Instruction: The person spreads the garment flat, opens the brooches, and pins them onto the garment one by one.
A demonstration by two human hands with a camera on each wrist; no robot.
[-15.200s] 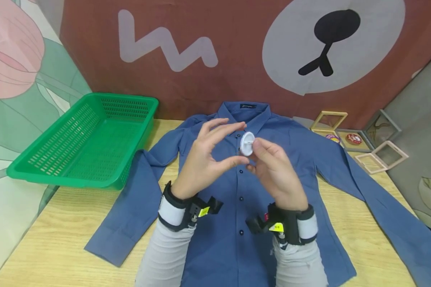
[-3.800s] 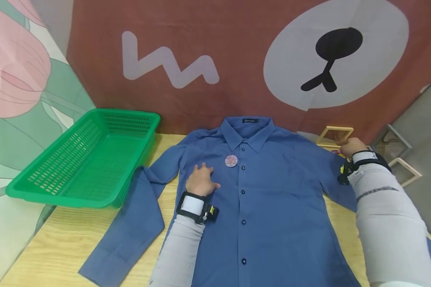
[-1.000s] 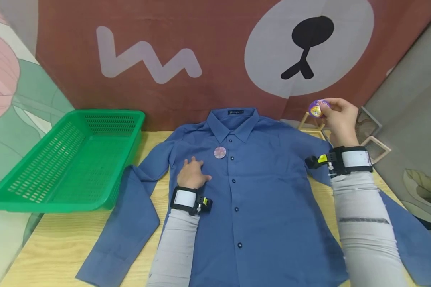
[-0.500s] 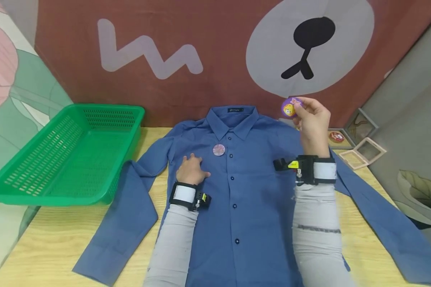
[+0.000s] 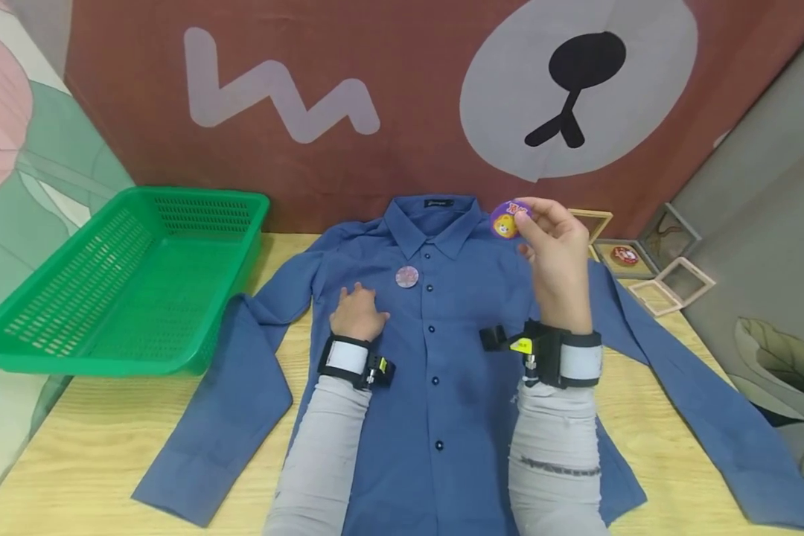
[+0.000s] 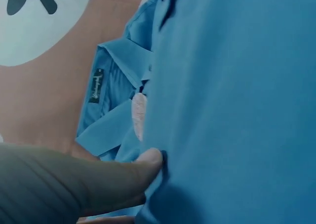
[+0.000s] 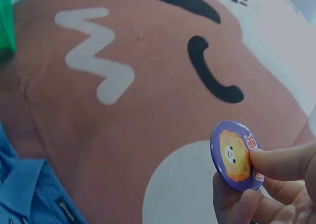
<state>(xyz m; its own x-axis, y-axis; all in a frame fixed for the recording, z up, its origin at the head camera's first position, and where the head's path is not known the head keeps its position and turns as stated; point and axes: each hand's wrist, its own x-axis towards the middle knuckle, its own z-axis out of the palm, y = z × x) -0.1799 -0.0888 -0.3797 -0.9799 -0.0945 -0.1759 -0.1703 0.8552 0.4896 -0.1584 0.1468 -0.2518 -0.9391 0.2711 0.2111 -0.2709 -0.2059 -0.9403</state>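
A purple badge with a yellow cartoon animal face is pinched between thumb and fingers of my right hand, raised over the right shoulder of the blue shirt. My left hand rests on the left chest of the shirt, its fingers spread. In the left wrist view the thumb touches the cloth. Just above that hand, a round pinkish badge sits on the shirt beside the button placket. The shirt lies face up, collar away from me.
A green plastic basket stands at the left, overlapping the sleeve's surroundings. Small framed cases stand at the back right: a yellow one, a grey one with a red badge, and a pale open one. A printed cloth backs the wooden table.
Earlier my hands handled a white-backed round badge; a pinkish badge then lay on the shirt. My right hand took the purple badge from the cases and moved left. My left hand stayed on the shirt.
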